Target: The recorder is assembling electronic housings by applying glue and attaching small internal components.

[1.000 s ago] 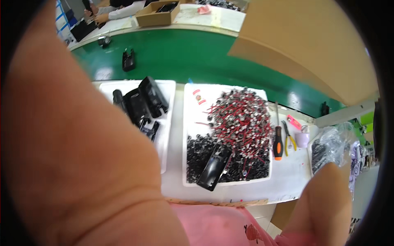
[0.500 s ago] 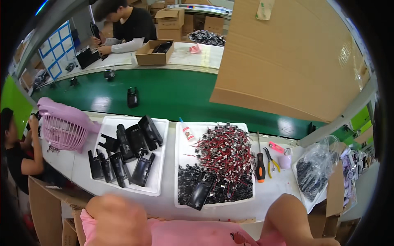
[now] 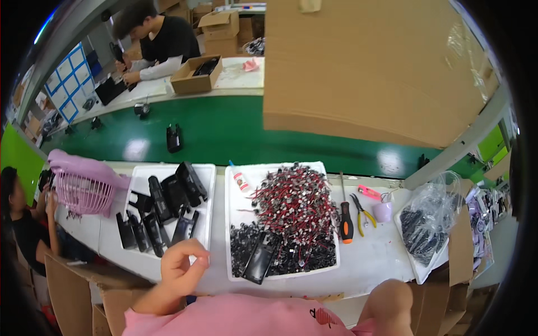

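Observation:
My left hand (image 3: 184, 269) is raised over the near edge of the table, its fingers curled in toward the thumb. Whether anything small sits between them cannot be made out. It is nearest to the white foam tray (image 3: 208, 224) of black plastic housings (image 3: 159, 199). Of my right arm (image 3: 388, 305) only a bent part shows at the lower edge; the hand itself is out of view. In the middle, a second foam tray (image 3: 228, 263) bears a heap of red-wired small parts (image 3: 294, 204) and small black pieces (image 3: 242, 238). One black housing (image 3: 260, 259) lies on its near edge.
A screwdriver (image 3: 346, 223), yellow-handled pliers (image 3: 367, 222) and a lilac part (image 3: 383, 211) lie right of the trays. A pink basket-like part (image 3: 84, 190) stands left. Beyond runs a green conveyor (image 3: 224, 126); a cardboard sheet (image 3: 370, 73) hangs over it. Two people work nearby.
My left hand, blurred and low before, has risen forward toward the tray of housings. My right arm has drawn in at the lower edge. The whole view has shifted slightly.

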`<action>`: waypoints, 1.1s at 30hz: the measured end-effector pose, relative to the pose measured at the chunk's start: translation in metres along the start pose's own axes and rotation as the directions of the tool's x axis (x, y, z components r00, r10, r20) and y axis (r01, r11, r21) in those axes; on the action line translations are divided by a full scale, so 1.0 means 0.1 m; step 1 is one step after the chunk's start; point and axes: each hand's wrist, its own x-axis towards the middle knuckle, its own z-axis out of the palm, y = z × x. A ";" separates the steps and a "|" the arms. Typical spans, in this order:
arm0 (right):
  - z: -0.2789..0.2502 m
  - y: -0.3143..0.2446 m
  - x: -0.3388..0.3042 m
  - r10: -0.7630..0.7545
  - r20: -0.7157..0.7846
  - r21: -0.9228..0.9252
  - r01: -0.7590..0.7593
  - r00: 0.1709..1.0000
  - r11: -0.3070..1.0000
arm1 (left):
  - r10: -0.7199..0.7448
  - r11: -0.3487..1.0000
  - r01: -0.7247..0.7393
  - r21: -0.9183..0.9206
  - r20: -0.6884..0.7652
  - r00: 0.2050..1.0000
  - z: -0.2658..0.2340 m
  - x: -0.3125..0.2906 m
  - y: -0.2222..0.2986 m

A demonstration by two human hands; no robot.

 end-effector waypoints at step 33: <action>0.87 0.59 -1.53 0.665 0.625 -0.195 -0.744 0.408 0.640 | -0.387 0.897 0.425 -0.123 0.246 0.889 0.35 0.38 -0.40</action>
